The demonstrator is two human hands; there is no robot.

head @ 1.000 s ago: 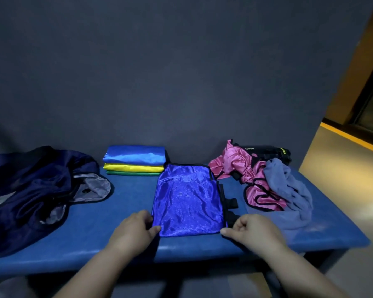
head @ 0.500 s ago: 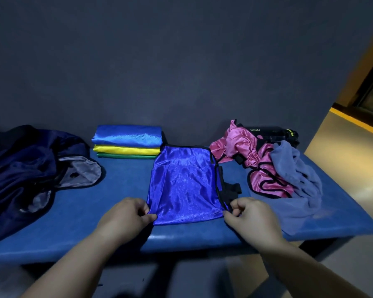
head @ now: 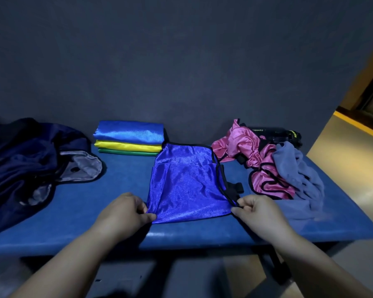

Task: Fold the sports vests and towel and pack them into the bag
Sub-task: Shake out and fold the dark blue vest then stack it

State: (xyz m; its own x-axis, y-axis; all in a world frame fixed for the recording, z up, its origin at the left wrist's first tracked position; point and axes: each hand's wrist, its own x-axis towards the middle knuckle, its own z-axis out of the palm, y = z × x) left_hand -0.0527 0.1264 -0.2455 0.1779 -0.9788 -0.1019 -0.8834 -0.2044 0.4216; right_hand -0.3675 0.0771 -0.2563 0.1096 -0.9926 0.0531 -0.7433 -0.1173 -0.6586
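Blue vest (head: 186, 183) flat on blue bench (head: 121, 203), black trim along its right edge. Left hand (head: 125, 211) pinches its near-left corner, right hand (head: 256, 211) pinches near-right corner. Stack of 3 folded vests (head: 128, 140) behind, blue over yellow over green. Navy bag (head: 30, 168) lies open at left. Crumpled pink vest (head: 252, 160) and grey towel (head: 299, 179) at right, black bottle (head: 274, 134) behind them.

From here I see only white lettering on the black bottle (head: 271, 133), upper right of frame, half hidden and too blurred to read; yellow marks near its end likewise.
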